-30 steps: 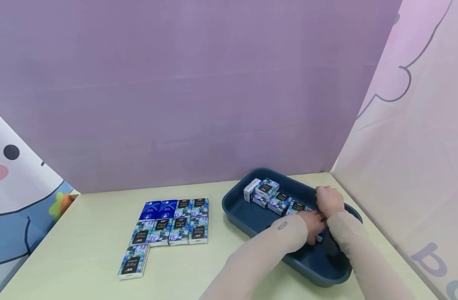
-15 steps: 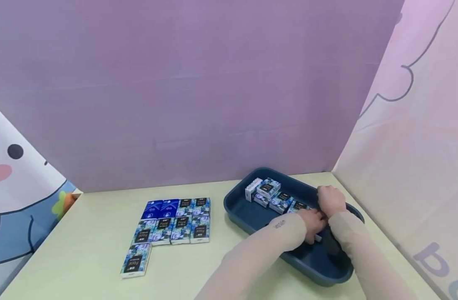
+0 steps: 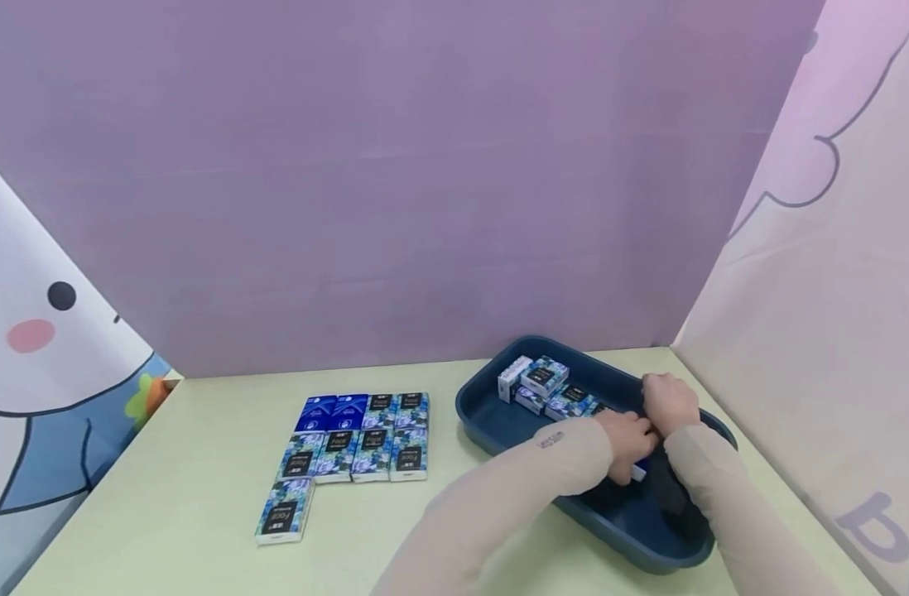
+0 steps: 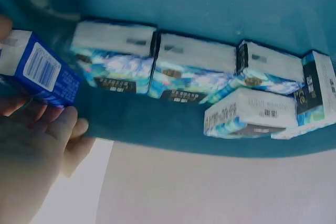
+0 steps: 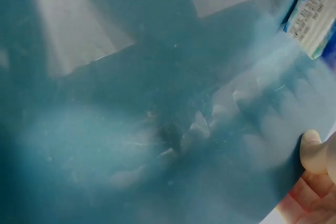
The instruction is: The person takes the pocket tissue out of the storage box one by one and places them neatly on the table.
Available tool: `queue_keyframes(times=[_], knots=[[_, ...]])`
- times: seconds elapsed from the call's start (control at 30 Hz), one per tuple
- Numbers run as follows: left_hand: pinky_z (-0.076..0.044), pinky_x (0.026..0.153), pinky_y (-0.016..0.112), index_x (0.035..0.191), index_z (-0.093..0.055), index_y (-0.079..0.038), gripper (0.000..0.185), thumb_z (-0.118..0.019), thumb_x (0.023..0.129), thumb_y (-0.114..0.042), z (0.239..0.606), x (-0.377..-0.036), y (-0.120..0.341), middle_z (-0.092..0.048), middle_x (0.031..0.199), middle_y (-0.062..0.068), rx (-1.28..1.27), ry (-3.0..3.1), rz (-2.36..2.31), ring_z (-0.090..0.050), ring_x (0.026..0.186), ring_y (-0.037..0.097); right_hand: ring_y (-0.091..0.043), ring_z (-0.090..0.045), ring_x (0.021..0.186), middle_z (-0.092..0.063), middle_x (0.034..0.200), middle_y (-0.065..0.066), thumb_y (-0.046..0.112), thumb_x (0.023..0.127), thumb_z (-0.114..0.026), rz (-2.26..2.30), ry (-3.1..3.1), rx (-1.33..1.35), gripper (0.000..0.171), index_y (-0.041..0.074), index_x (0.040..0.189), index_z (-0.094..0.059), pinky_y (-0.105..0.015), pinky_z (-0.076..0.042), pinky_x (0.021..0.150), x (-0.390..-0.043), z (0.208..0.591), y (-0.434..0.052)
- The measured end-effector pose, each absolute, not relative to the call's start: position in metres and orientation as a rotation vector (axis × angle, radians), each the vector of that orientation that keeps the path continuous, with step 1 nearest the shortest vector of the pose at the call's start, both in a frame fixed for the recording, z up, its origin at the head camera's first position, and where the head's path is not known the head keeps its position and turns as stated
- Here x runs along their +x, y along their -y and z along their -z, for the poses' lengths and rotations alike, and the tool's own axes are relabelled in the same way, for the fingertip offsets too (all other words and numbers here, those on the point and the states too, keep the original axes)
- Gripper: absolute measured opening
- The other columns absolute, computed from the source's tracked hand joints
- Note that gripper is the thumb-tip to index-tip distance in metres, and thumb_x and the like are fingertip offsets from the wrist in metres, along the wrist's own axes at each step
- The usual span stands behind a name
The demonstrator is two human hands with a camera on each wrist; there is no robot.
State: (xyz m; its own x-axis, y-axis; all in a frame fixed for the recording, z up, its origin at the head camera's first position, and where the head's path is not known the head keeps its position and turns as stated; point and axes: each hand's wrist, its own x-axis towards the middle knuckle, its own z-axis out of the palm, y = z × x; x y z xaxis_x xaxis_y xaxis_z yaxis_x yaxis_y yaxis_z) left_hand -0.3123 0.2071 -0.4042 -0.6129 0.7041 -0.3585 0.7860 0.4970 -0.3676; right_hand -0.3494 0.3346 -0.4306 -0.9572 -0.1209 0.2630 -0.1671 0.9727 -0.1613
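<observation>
Inside the blue tray, the left hand pinches a blue tissue pack; whether the right hand grips anything cannot be told. Crowding could knock the pack loose.

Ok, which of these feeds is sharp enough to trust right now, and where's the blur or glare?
Head view: evenly lit and sharp, tray and both hands clear. Left wrist view: slightly soft, yet the solid blue pack in the left hand stays readable. Right wrist view: hazy, pale reflections smeared over the tray floor, only fingertips showing.
</observation>
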Motion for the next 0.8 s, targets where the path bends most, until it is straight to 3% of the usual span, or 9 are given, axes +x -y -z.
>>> queue_keyframes(times=[0.43, 0.8], knots=[[-0.026, 0.11, 0.021, 0.146, -0.02, -0.027, 0.079, -0.06, 0.082, -0.049, 0.359, -0.291, -0.159, -0.027, 0.146, -0.011, 1.294, -2.603, 0.696, -0.027, 0.133, 0.005, -0.037, -0.057, 0.056, -0.06, 0.068, -0.021, -0.001, 0.081, -0.057, -0.238, 2.876, 0.194, 0.009, -0.003, 0.073, -0.06, -0.046, -0.045, 0.044, -0.351, 0.428, -0.332], [-0.027, 0.111, 0.026, 0.147, -0.018, -0.024, 0.082, -0.063, 0.081, -0.042, 0.339, -0.283, -0.097, -0.025, 0.149, -0.009, 1.175, -2.714, 0.531, -0.026, 0.136, 0.009, -0.038, -0.056, 0.055, -0.059, 0.065, -0.022, -0.002, 0.08, -0.056, -0.243, 2.833, 0.239, 0.009, -0.004, 0.072, -0.06, -0.048, -0.043, 0.042, -0.347, 0.428, -0.335]])
